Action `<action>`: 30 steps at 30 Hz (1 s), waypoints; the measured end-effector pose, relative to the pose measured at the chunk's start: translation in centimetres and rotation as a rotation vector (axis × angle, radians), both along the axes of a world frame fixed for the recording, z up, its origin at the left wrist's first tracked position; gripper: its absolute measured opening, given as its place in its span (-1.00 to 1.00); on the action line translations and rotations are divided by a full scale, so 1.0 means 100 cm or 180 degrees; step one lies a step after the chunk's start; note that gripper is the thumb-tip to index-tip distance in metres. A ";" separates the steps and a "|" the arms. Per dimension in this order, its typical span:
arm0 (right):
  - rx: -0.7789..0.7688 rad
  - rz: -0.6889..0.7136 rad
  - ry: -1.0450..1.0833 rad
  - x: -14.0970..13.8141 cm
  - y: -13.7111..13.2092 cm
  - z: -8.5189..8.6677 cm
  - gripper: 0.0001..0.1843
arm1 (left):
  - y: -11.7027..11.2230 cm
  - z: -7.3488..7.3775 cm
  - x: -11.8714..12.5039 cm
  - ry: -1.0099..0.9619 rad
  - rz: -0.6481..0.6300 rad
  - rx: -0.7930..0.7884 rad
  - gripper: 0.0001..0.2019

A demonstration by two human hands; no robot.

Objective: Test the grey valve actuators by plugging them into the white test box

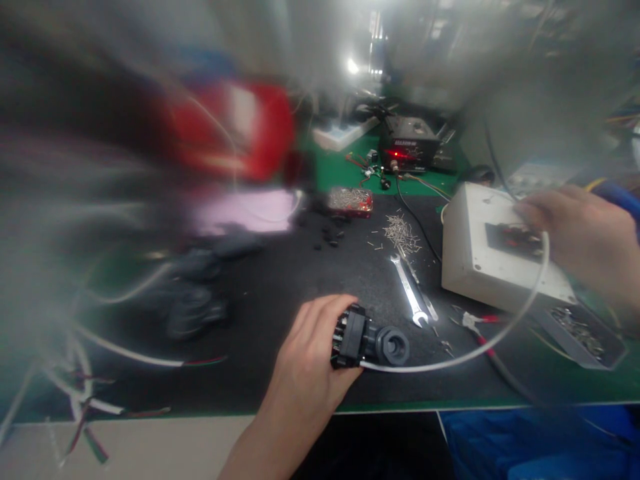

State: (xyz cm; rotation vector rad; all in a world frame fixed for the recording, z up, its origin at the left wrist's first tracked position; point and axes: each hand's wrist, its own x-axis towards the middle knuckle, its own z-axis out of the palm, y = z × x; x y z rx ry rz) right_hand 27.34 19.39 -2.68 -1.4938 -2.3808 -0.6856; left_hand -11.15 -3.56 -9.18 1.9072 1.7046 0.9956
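My left hand is closed around a black plastic housing near the front of the dark mat. A grey pipe fitting with a round threaded opening sticks out of the housing's right side. From its lower edge a white cable curves right and up towards the white box. Over the top of that box is my right hand, blurred, beside a dark recessed panel. Whether its fingers hold anything is not visible.
An open-ended wrench, red-handled pliers and a pile of small metal pins lie on the mat. A grey tray of screws stands right. Behind is a black power unit; stripped cables lie left.
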 end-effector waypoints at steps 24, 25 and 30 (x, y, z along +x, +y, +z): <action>-0.0044 -0.0007 0.0025 0.000 0.003 -0.001 -0.58 | -0.002 0.002 0.000 -0.0014 -0.0019 -0.0002 -0.30; -0.0064 -0.0011 0.0017 0.001 0.003 0.000 -0.57 | -0.002 0.002 0.000 -0.0012 -0.0013 0.0008 -0.31; -0.0079 0.0007 -0.0091 0.008 0.009 0.000 -0.59 | -0.001 0.001 0.000 -0.0019 -0.0018 0.0001 -0.35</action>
